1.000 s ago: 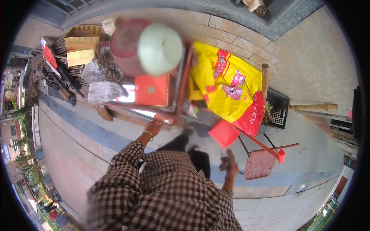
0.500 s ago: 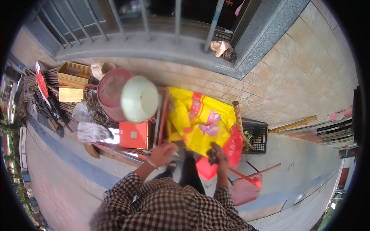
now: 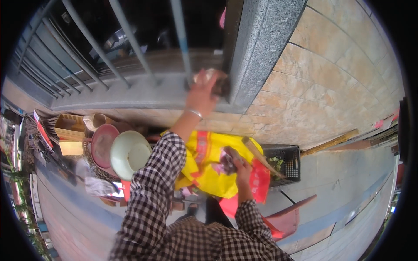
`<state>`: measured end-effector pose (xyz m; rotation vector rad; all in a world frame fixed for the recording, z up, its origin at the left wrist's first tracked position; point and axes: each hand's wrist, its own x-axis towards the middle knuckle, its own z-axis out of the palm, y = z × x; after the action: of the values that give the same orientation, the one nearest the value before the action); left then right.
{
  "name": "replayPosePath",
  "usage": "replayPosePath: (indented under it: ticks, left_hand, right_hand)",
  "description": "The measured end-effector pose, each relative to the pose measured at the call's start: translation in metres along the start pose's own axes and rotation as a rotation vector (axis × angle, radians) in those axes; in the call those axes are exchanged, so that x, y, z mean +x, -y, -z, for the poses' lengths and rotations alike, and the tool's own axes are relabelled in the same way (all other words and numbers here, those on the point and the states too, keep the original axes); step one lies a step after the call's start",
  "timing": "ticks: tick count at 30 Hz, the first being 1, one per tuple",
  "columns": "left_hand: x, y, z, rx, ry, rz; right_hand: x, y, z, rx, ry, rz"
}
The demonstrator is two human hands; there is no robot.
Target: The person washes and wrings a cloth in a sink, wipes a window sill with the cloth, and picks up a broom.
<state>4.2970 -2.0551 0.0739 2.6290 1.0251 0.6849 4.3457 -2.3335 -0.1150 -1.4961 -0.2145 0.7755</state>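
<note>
Lump, dark and blurred, sits in the right hand, up against the fingers, which look clenched round it. Hand and lump show in front of a yellow bag; whether they touch it, I cannot tell. A red scoop shows at the bag's lower edge, and a pink chair stands to its right, on the floor.

Left of the bag, past the checked left sleeve, a pale green basin overlaps a red basin. A striped box lies beyond them. Right of the bag is a black crate with something green inside, and a stick slants between the two.

Farther off, the left hand, a bracelet at its wrist, reaches to the window sill. A bundle, pale at one side and brown at the other, rests there, just under and beside its fingers. They bend over it, but blur hides whether they grasp it. Behind the sill rise grey bars, with a tiled wall to the right
</note>
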Motion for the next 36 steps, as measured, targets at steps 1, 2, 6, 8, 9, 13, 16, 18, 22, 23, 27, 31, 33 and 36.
replayPosePath:
  ticks: [1, 2, 6, 8, 9, 13, 16, 18, 22, 23, 27, 31, 33, 36]
  left_hand:
    - [0.010, -0.003, 0.003, 0.000, -0.002, 0.004]
    - [0.019, -0.005, 0.007, 0.023, 0.124, 0.014]
    - [0.033, 0.007, -0.001, 0.075, 0.337, 0.035]
    - [0.027, 0.020, -0.003, 0.091, 0.294, 0.050]
    - [0.027, 0.017, -0.006, 0.047, 0.269, 0.020]
    - [0.011, 0.016, -0.033, -0.121, -0.094, -0.044]
    - [-0.026, 0.012, -0.032, -0.387, -0.297, 0.050]
    - [-0.068, 0.005, -0.025, -0.724, -0.221, 0.196]
    - [-0.192, 0.023, -0.008, -1.006, -0.073, 0.289]
    - [-0.238, 0.033, -0.022, -1.014, -0.112, 0.364]
    - [-0.364, 0.059, 0.029, -1.353, -0.140, 0.831]
    - [-0.424, 0.101, 0.076, -1.337, -0.580, 1.205]
    - [-0.440, 0.146, 0.074, -1.105, -0.781, 1.311]
    - [-0.440, 0.205, 0.095, -0.953, -0.870, 1.477]
  right_hand:
    - [0.003, 0.002, 0.001, -0.003, 0.003, 0.000]
    - [0.002, 0.005, 0.003, 0.042, 0.043, -0.005]
    - [-0.001, 0.007, 0.000, 0.147, 0.172, -0.044]
    - [-0.009, 0.011, -0.014, 0.288, 0.228, -0.149]
    - [-0.005, -0.005, -0.004, 0.193, 0.200, -0.187]
    - [-0.002, -0.035, 0.023, 0.199, 0.293, -0.234]
    - [-0.010, -0.021, 0.012, 0.102, 0.441, -0.219]
    - [-0.014, -0.013, 0.013, 0.053, 0.532, -0.258]
    - [-0.031, 0.005, 0.000, 0.042, 0.629, -0.356]
    - [-0.037, 0.003, -0.005, -0.008, 0.641, -0.312]
    - [-0.051, -0.005, -0.012, -0.024, 0.670, -0.310]
    - [-0.063, 0.001, -0.030, -0.094, 0.656, -0.353]
    - [-0.067, 0.004, -0.045, -0.074, 0.680, -0.336]
    - [-0.072, -0.013, -0.058, -0.089, 0.607, -0.318]
